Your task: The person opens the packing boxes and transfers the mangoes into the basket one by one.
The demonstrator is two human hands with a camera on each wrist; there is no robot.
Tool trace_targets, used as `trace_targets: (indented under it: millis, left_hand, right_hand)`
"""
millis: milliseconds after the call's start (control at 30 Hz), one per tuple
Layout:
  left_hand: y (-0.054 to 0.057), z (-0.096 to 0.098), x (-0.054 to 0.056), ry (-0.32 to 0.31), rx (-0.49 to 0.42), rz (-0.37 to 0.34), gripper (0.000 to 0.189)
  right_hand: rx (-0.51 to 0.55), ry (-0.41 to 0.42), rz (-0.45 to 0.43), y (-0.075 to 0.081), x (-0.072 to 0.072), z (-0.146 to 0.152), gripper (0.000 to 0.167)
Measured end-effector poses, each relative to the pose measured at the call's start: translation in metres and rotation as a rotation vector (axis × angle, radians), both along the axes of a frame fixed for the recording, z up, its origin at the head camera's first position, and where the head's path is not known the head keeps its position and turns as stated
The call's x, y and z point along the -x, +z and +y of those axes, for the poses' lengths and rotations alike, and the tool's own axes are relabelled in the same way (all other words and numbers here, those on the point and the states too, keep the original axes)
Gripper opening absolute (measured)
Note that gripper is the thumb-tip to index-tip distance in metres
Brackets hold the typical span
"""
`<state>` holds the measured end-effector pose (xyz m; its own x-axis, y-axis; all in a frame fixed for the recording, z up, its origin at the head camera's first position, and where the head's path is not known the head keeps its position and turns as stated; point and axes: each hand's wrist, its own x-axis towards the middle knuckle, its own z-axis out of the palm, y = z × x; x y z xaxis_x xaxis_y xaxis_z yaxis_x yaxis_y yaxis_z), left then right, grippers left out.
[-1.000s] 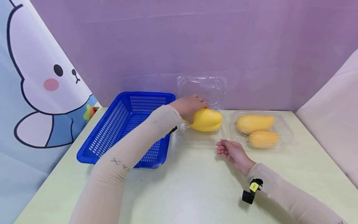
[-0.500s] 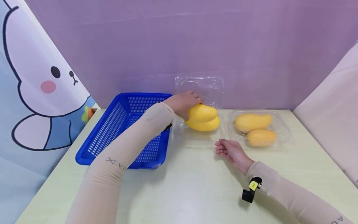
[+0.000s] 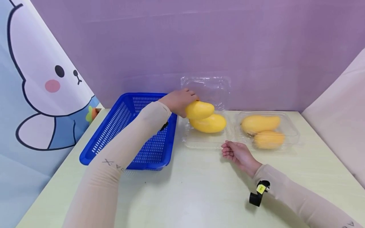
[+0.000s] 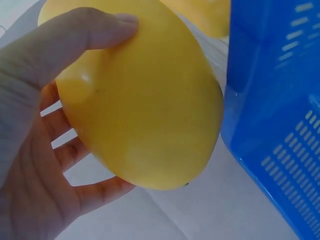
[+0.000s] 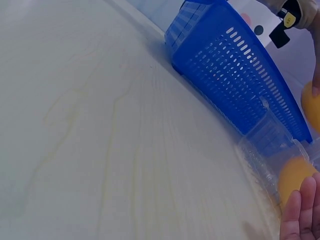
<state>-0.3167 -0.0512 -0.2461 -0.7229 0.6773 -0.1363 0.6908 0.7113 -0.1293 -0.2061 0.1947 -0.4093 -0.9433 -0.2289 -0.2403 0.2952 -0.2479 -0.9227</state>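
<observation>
My left hand (image 3: 180,103) grips a yellow mango (image 3: 200,110), thumb on one side and fingers on the other. In the left wrist view this mango (image 4: 145,105) fills the middle, close beside the blue basket's wall. Below it in the head view, a second mango (image 3: 209,123) lies in a clear plastic clamshell box (image 3: 203,144) whose lid (image 3: 206,90) stands up against the backdrop. My right hand (image 3: 238,156) lies by the box's front right corner, fingers loosely curled. In the right wrist view its fingers (image 5: 306,210) are near the lower mango; whether they touch the box is unclear.
The blue perforated basket (image 3: 169,152) stands left of the open box, under my left forearm. To the right, another clear box (image 3: 292,134) contains two mangoes (image 3: 260,124). A purple backdrop (image 3: 242,57) rises behind the pale table (image 3: 188,202).
My left hand has lifted the upper mango and moved it left, off the lower one, which is now more exposed. The right hand has stayed by the box corner.
</observation>
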Motion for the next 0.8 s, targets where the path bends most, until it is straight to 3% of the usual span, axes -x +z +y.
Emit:
trace_targets:
  millis: [300, 800]
  left_hand:
    - [0.003, -0.015, 0.01, 0.023, -0.013, 0.014, 0.068]
    - [-0.001, -0.048, 0.013, 0.109, -0.09, 0.026, 0.066]
  right_hand:
    - [-0.011, -0.005, 0.008, 0.0, -0.001, 0.001, 0.036]
    - [-0.026, 0.0, -0.007, -0.001, -0.004, -0.001, 0.036]
